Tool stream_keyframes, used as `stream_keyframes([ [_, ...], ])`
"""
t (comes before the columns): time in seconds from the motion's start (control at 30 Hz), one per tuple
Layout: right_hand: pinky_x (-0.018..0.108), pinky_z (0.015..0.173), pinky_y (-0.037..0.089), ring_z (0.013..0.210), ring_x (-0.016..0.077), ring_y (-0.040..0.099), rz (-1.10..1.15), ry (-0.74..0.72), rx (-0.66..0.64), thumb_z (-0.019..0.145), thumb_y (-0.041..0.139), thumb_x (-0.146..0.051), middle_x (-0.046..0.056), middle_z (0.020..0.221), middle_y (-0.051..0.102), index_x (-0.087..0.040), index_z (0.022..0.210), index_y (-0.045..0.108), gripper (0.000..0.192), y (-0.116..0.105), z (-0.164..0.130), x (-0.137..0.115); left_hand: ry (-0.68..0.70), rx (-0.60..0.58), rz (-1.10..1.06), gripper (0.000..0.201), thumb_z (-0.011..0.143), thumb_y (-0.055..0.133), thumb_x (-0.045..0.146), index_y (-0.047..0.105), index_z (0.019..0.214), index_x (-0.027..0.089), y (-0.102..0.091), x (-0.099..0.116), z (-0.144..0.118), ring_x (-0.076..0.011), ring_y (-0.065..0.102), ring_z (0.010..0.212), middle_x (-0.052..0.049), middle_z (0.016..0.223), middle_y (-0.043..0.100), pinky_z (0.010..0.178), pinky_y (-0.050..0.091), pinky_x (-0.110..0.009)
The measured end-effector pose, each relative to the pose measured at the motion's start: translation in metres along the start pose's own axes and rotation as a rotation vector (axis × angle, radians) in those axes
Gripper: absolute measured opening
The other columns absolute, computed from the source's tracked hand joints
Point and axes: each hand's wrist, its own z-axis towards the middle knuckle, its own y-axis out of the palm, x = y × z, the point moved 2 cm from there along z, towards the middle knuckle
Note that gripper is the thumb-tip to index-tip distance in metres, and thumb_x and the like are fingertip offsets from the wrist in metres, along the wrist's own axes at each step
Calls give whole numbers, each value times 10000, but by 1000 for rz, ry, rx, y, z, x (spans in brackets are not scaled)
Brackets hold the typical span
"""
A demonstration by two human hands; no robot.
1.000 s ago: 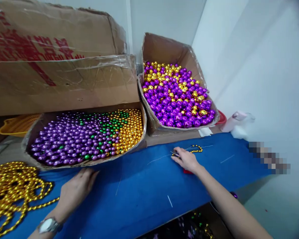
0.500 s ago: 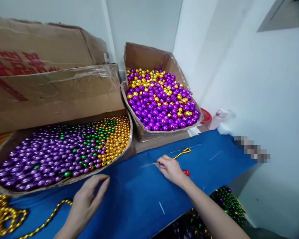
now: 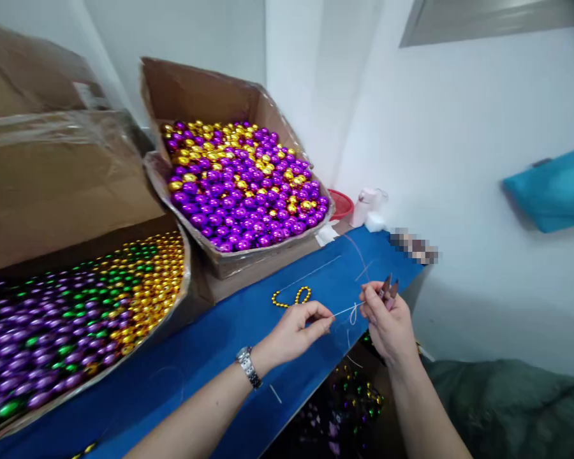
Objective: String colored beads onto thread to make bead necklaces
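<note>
My left hand (image 3: 299, 328), with a metal watch (image 3: 249, 368) on its wrist, pinches one end of a white thread (image 3: 343, 312) between thumb and fingertips. The thread runs taut to my right hand (image 3: 390, 328), and a small loop hangs from it near that hand. My right thumb and forefinger are closed on the thread. A pair of small thread snips (image 3: 389, 294) is also tucked in the right hand, its two pointed tips sticking up. Behind my left hand, a short string of gold beads (image 3: 303, 295) lies curled on the blue cloth (image 3: 249, 331).
A carton (image 3: 191, 248) of purple, green and gold beads stands at left. Behind it is another carton (image 3: 215, 258) of larger purple and gold beads. A red bowl (image 3: 340, 204) and a pinkish roll (image 3: 363, 205) sit at the back. Beaded strands (image 3: 349, 401) lie below the table edge.
My view has swung right. The left hand has come from beside the bead carton to pinch the thread. My right hand has turned upward, and the snips' tips now show.
</note>
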Motion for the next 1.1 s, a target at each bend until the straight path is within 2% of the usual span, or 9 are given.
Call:
stream_keyframes([
  [0.07, 218, 463, 364, 450, 67, 422, -69, 43, 105, 834, 522, -545, -14, 718, 564, -195, 943, 540, 367, -23, 5, 23, 53, 6, 212, 237, 912, 435, 315, 622, 893, 171, 13, -3, 12, -142, 598, 748, -22, 827, 667, 684, 459, -238],
  [0.17, 238, 498, 395, 533, 120, 515, -249, 107, 166, 817, 482, -598, 17, 716, 589, -175, 919, 562, 442, -57, 6, 53, 104, -37, 412, 230, 915, 412, 253, 630, 875, 192, 42, -12, 29, -151, 607, 782, -24, 846, 670, 704, 453, -243],
  [0.3, 315, 670, 452, 810, 226, 601, -557, 176, 124, 787, 525, -572, 82, 895, 644, -185, 992, 604, 445, -96, -7, 75, 111, -133, 497, 188, 878, 470, 202, 656, 848, 199, 76, -30, 37, -173, 612, 789, -40, 833, 660, 700, 453, -256],
  [0.4, 337, 759, 448, 892, 225, 599, -699, 181, -15, 859, 447, -505, 79, 1014, 641, -220, 1083, 593, 391, -109, -24, 76, 93, -175, 559, 198, 883, 469, 218, 665, 852, 204, 84, -44, 37, -174, 611, 751, -49, 831, 644, 667, 449, -260],
  [0.57, 247, 681, 461, 728, 155, 613, -744, 126, -395, 861, 498, -438, 9, 868, 672, -263, 1024, 657, 287, -102, -49, 64, 85, -190, 621, 237, 911, 425, 244, 657, 874, 209, 78, -52, 40, -175, 605, 768, -48, 825, 622, 674, 433, -261],
  [0.67, 233, 657, 455, 681, 144, 606, -769, 108, -492, 863, 505, -431, 6, 807, 663, -266, 1002, 675, 274, -96, -54, 59, 97, -195, 638, 238, 914, 418, 239, 654, 888, 217, 77, -51, 42, -169, 606, 770, -39, 825, 620, 690, 430, -256],
  [0.9, 258, 745, 450, 783, 163, 624, -787, 83, -487, 885, 479, -434, 5, 829, 664, -287, 954, 679, 258, -86, -52, 63, 105, -175, 649, 238, 911, 427, 257, 659, 877, 222, 81, -49, 41, -174, 609, 768, -36, 817, 631, 659, 425, -251],
  [1.0, 266, 754, 464, 821, 164, 621, -754, 94, -408, 911, 427, -417, 18, 913, 664, -257, 996, 640, 280, -86, -53, 72, 94, -136, 635, 234, 916, 417, 248, 646, 883, 216, 72, -47, 39, -170, 605, 790, -38, 841, 635, 698, 436, -252],
  [1.1, 268, 702, 496, 772, 159, 625, -714, 123, -324, 869, 493, -436, 16, 901, 655, -218, 1033, 561, 281, -79, -61, 90, 74, -90, 625, 225, 916, 413, 239, 632, 884, 201, 59, -45, 37, -176, 604, 811, -44, 846, 644, 717, 441, -261],
])
